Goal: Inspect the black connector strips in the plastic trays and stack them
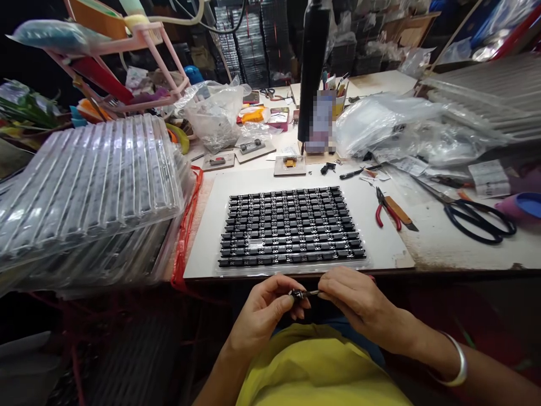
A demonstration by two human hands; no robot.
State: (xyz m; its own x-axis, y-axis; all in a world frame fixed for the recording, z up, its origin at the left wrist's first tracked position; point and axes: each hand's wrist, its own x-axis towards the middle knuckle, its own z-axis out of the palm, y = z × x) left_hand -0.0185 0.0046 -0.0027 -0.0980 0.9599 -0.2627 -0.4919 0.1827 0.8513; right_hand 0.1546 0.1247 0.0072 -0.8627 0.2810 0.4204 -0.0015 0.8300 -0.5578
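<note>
My left hand (270,304) pinches a small black part (297,294) with bright metal bits, just in front of the table's edge. From the closed fingers of my right hand (359,301), a thin metal tool (311,292) points left and meets that part; most of the tool is hidden, so its kind does not show. Beyond both hands, a clear plastic tray (367,264) lies on a white board (203,248). Rows of small black components (291,225) with metal pins fill the tray.
Clear trays (88,180) are stacked at left beside red plastic string (186,231). Pliers (386,210), a cutter blade (401,213) and black-handled scissors (477,220) lie at right. A black post (313,73) stands behind the board, near plastic bags (393,127) and small jigs (289,163).
</note>
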